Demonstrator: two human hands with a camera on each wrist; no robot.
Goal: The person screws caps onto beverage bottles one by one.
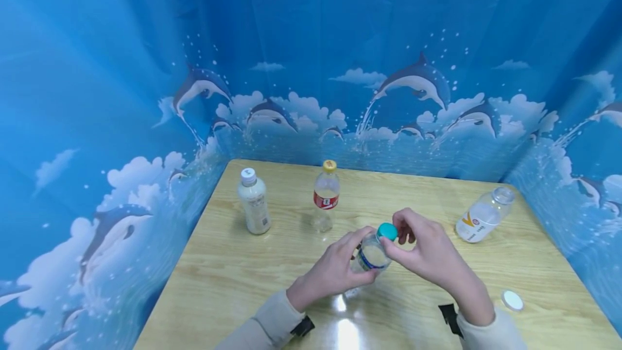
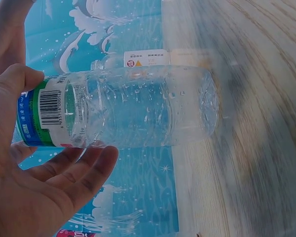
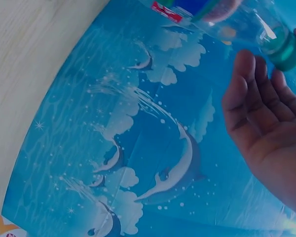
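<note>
My left hand [image 1: 335, 266] grips a clear plastic bottle [image 1: 374, 255] around its label, thumb on one side and fingers on the other. The bottle leans, its green cap [image 1: 387, 231] pointing up and away from me. At the cap, my right hand [image 1: 430, 250] has its thumb and index finger on the rim, while the other fingers curl beside it. In the left wrist view the blue, green and white label [image 2: 52, 113] shows a barcode, and droplets cling to the lower wall. Part of the label is hidden by the left hand.
A white-capped milky bottle [image 1: 255, 207] and a clear bottle with a yellow cap [image 1: 325, 201] stand toward the back left. An uncapped bottle [image 1: 485, 215] is at the right. Near the right sleeve, a white lid [image 1: 512, 300] lies on the wooden table [image 1: 218, 280]. A dolphin-print curtain [image 1: 311, 58] surrounds the table.
</note>
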